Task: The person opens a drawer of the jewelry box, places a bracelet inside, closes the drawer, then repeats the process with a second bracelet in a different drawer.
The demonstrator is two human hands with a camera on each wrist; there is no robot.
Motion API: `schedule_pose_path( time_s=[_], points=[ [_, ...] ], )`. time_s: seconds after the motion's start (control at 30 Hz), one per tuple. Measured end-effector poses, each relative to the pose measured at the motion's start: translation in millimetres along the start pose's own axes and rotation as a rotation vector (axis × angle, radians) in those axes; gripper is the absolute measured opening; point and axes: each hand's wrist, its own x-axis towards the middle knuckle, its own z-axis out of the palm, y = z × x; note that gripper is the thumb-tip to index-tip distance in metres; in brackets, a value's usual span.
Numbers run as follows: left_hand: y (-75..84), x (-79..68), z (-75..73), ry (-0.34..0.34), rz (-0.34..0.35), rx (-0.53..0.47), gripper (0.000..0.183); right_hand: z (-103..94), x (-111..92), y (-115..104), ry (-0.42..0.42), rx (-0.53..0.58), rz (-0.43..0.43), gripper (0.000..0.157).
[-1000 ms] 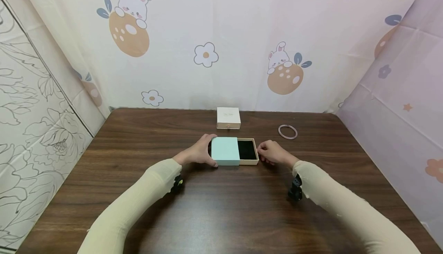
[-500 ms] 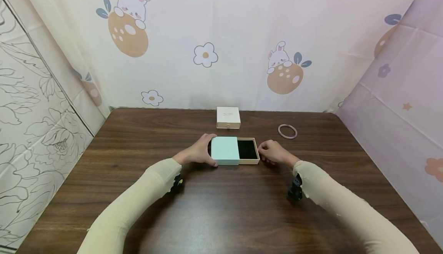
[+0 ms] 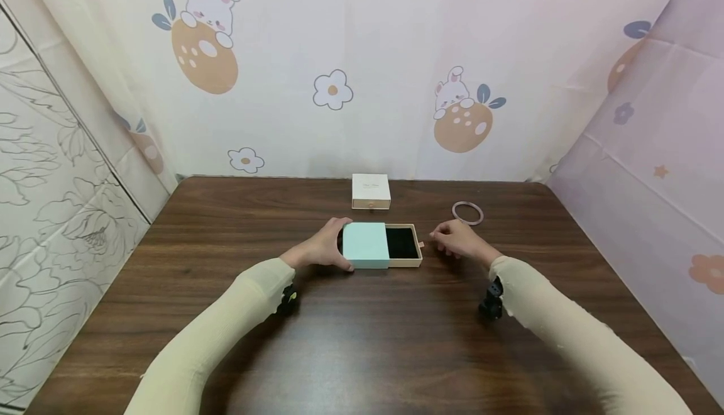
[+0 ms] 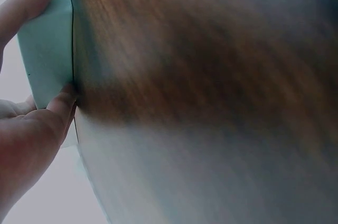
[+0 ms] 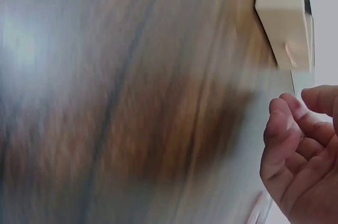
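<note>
In the head view a mint-green drawer box (image 3: pixel 366 243) lies on the table, its cream drawer (image 3: pixel 405 263) with black lining pulled partway out to the right. My left hand (image 3: pixel 321 249) grips the box's left end, thumb at the near side and fingers at the far side. A small pull tab (image 3: pixel 421 245) sticks out from the drawer front. Just right of that tab is my right hand (image 3: pixel 459 239), apart from it, its fingers loosely curled around nothing. Beyond the right hand lies a pale pink bangle (image 3: pixel 481 214). The right wrist view also shows the hand (image 5: pixel 301 150) holding nothing.
A white drawer box (image 3: pixel 370 190) stands behind the mint one, near the back edge of the dark wooden table (image 3: pixel 362 339). Patterned curtains (image 3: pixel 384 31) hang behind and at the sides.
The drawer slid slightly further right, then my right hand let go of the tab and moved away to the right, closer to the bangle. The left hand keeps its grip.
</note>
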Motion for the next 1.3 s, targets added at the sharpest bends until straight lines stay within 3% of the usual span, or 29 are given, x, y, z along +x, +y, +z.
schedule_pose_path(
  time_s=[0.43,0.67,1.3],
  points=[
    [0.7,-1.8,1.9,-0.001,0.003,-0.008,0.104,-34.8,-0.5,27.0,0.112,0.029,0.071,0.029],
    [0.2,-1.3,3.5,0.011,0.002,-0.001,0.104,-49.8,1.5,37.7,0.149,-0.003,0.061,0.033],
    [0.5,-1.6,0.0,-0.011,0.010,-0.019,0.102,-73.5,12.8,52.3,0.227,-0.083,0.114,0.035]
  ],
)
